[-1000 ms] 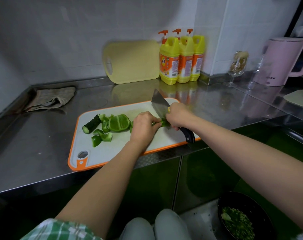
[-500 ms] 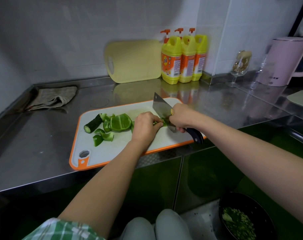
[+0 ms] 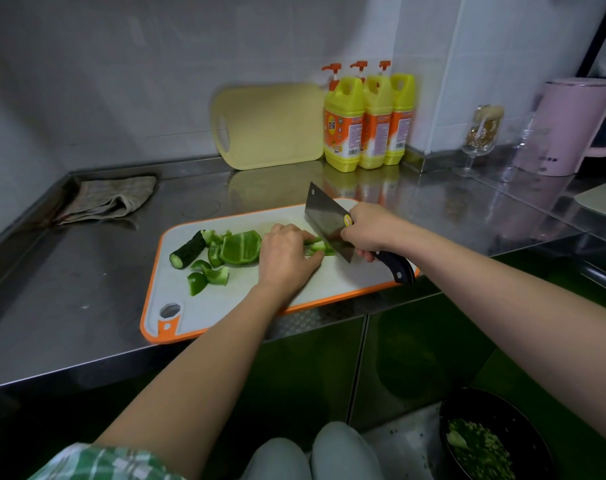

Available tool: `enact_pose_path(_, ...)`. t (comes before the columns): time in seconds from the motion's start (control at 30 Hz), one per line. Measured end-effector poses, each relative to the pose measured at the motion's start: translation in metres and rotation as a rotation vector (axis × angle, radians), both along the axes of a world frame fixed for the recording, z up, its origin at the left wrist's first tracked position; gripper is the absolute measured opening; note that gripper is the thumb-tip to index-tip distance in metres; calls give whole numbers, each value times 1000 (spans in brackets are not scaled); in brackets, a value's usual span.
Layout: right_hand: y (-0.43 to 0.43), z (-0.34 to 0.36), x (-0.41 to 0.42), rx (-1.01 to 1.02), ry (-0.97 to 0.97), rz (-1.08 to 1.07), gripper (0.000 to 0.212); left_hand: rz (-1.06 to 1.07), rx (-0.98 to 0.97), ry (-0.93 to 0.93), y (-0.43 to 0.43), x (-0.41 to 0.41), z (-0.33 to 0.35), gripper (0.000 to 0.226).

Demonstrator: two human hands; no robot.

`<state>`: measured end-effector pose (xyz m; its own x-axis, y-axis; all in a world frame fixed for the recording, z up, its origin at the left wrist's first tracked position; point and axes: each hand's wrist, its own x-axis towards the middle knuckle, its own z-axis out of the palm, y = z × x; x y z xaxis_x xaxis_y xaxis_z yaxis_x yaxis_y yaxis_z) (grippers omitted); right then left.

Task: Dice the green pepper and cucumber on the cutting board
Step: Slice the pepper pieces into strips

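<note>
Gripping cleaver (image 3: 326, 221) handle: right hand (image 3: 369, 230) fingers (image 3: 350, 234) wrapped; left hand (image 3: 283, 259) fingers curled, pinning pepper strip (image 3: 318, 247) on cutting board (image 3: 357, 277).

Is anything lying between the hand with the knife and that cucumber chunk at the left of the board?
Yes. The left hand, holding pepper strips, and the big pepper piece beside it lie on the board between the cucumber and the right hand gripping the cleaver.
</note>
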<state>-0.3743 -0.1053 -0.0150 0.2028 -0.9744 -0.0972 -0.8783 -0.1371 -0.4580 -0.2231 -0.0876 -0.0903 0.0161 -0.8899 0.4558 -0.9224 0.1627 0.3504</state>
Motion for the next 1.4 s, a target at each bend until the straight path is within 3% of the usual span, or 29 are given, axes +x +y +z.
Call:
enact_pose_path(0.63,0,-3,-5,1,-56,-8,19,49,44,2,-12,-5,11,17)
enact_pose_path(0.9,8,6,0,30,-34,-2,23,-7,44,-54,-3,1,5,40)
enact_pose_path(1.1,17,10,7,62,38,14,30,-49,46,-4,-5,1,1,34)
enact_pose_path(1.4,11,9,15,91,-1,5,31,-80,21,51,-9,3,-4,25)
